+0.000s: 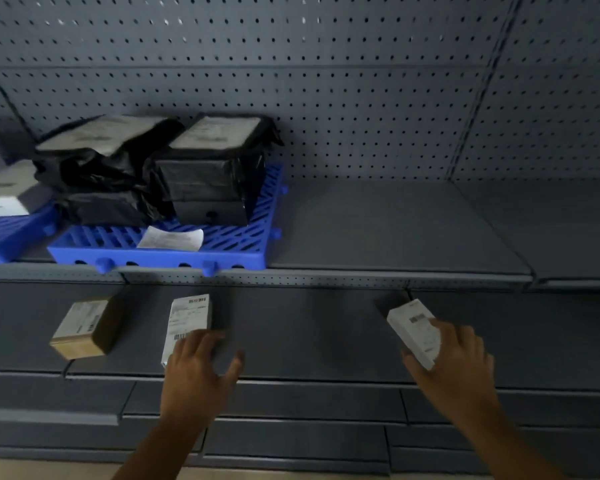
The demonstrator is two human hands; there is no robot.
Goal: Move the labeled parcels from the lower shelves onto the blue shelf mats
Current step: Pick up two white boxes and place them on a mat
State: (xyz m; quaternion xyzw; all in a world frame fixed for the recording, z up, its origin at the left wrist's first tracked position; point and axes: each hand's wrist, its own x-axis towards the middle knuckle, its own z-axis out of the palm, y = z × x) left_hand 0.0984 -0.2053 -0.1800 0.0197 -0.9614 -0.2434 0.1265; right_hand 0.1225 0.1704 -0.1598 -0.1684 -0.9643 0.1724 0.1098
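Note:
On the lower shelf (309, 341), my left hand (198, 368) grips a dark parcel with a white barcode label (187, 323). My right hand (454, 355) is closed around a small white labeled parcel (413, 327) further right. A brown cardboard parcel (84, 327) stands at the left of the same shelf, untouched. One shelf up, a blue slatted mat (229, 247) carries black-wrapped parcels (201, 174) with white labels, stacked at its back, and a loose white slip (170, 239) near its front.
A second blue mat (11, 237) at the far left holds a grey-and-white parcel (7, 192). Bare grey shelf (413, 226) extends right of the mats. Perforated grey back panels rise behind. More grey shelf edges step out below my arms.

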